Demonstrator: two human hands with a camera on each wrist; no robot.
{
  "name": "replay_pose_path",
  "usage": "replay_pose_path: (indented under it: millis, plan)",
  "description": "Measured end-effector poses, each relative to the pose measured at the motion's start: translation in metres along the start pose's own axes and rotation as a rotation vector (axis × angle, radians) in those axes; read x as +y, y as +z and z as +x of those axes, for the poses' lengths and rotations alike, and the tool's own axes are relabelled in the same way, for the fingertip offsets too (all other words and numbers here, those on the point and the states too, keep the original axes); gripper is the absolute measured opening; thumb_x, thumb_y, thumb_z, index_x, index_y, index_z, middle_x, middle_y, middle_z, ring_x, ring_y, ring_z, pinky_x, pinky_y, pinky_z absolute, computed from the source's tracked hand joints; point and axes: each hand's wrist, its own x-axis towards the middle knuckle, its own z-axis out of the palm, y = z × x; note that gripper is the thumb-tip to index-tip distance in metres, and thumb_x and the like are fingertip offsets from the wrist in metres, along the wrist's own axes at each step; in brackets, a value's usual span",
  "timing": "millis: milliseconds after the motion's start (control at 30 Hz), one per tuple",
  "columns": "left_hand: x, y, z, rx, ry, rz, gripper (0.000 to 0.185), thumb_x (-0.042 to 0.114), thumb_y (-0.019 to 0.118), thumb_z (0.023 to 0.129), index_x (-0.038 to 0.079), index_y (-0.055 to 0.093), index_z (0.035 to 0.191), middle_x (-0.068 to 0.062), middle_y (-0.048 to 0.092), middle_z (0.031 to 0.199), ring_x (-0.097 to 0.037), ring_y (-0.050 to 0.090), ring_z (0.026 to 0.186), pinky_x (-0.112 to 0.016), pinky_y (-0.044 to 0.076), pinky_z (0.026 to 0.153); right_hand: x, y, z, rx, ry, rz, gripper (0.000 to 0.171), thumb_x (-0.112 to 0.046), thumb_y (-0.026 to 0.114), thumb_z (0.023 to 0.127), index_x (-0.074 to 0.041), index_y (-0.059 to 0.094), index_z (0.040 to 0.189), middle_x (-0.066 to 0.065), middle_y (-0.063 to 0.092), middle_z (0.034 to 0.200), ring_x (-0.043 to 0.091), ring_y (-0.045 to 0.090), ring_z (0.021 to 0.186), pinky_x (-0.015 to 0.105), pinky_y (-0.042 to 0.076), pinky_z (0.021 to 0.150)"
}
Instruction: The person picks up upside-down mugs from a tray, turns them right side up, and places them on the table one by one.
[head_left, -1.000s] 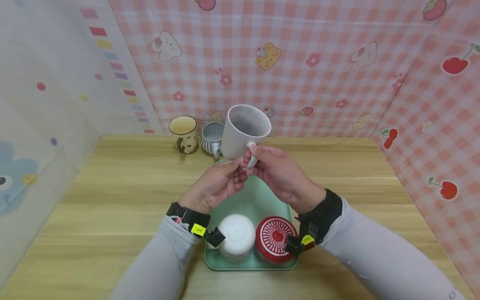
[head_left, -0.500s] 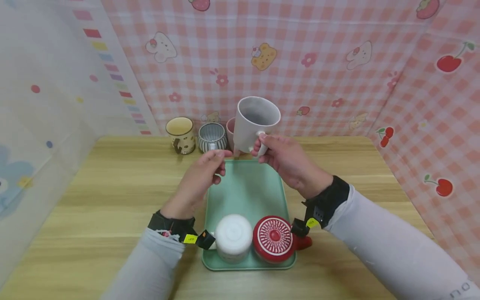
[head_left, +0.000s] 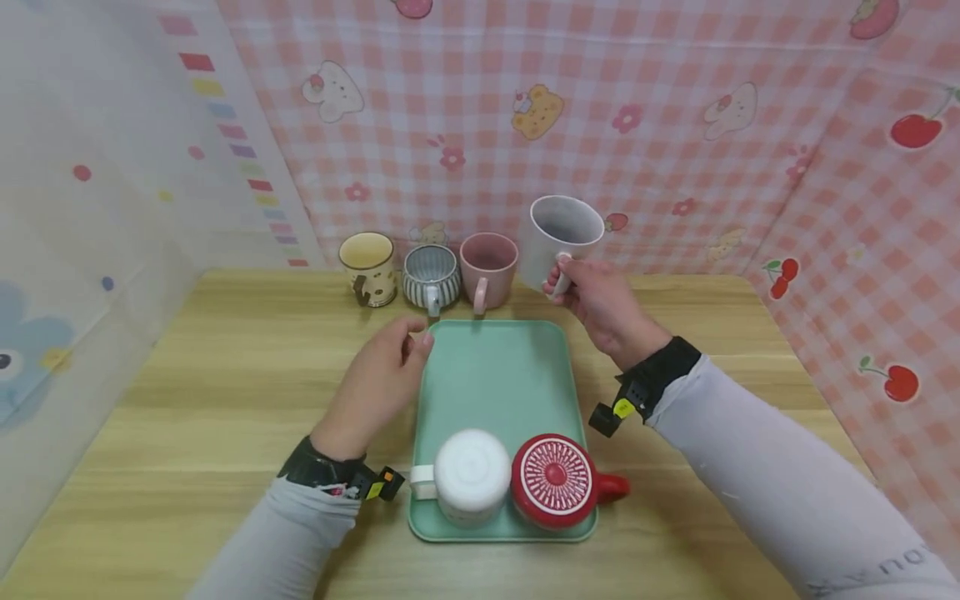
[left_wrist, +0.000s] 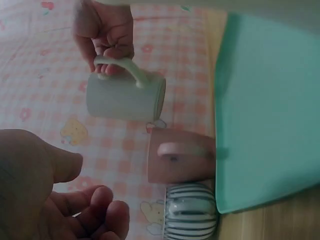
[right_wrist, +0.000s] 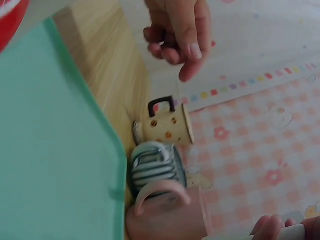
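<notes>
My right hand grips a plain white mug by its handle, mouth up and slightly tilted, in the air right of the pink mug. In the left wrist view the white mug hangs from the curled fingers, clear of the pink mug. My left hand hovers at the left edge of the green tray, fingers loosely bent and holding nothing. On the tray's near end a white mug and a red mug stand upside down, handles pointing outward.
Along the back of the wooden table a cream spotted mug and a grey striped cup stand left of the pink one, handles facing me. A pink checked cloth hangs close behind them. Cloth walls rise at both sides.
My right hand has carried the white mug rightward, uncovering the pink mug. My left hand has come off the white mug and drawn back down and to the left.
</notes>
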Motion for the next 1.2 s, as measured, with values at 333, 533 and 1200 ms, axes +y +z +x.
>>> replay_pose_path:
  millis: [333, 533, 1200]
  plan:
    - [-0.018, 0.003, 0.004, -0.028, -0.005, 0.232, 0.046, 0.035, 0.050, 0.110, 0.001, 0.056, 0.140, -0.012, 0.064, 0.109, -0.026, 0.062, 0.093, -0.043, 0.055, 0.081, 0.034, -0.016, 0.027, 0.055, -0.034, -0.054, 0.027, -0.021, 0.049, 0.111, 0.002, 0.060, 0.102, 0.000, 0.060, 0.091, 0.013, 0.061, 0.089, 0.019, 0.053, 0.077]
    - [-0.028, 0.004, 0.008, -0.041, -0.025, 0.263, 0.046, 0.036, 0.049, 0.110, 0.000, 0.057, 0.139, -0.014, 0.064, 0.113, -0.029, 0.063, 0.099, -0.047, 0.055, 0.086, 0.051, -0.020, 0.039, 0.048, -0.021, -0.062, 0.030, -0.021, 0.048, 0.111, 0.006, 0.061, 0.106, -0.001, 0.062, 0.088, 0.011, 0.063, 0.084, 0.019, 0.053, 0.075]
    - [-0.038, 0.014, 0.013, -0.092, -0.048, 0.287, 0.045, 0.036, 0.051, 0.109, 0.002, 0.059, 0.137, -0.015, 0.066, 0.118, -0.029, 0.066, 0.104, -0.049, 0.057, 0.090, 0.070, -0.023, 0.057, 0.023, 0.084, -0.257, 0.046, -0.034, 0.044, 0.113, 0.007, 0.058, 0.130, 0.005, 0.059, 0.112, 0.018, 0.057, 0.106, 0.026, 0.050, 0.093]
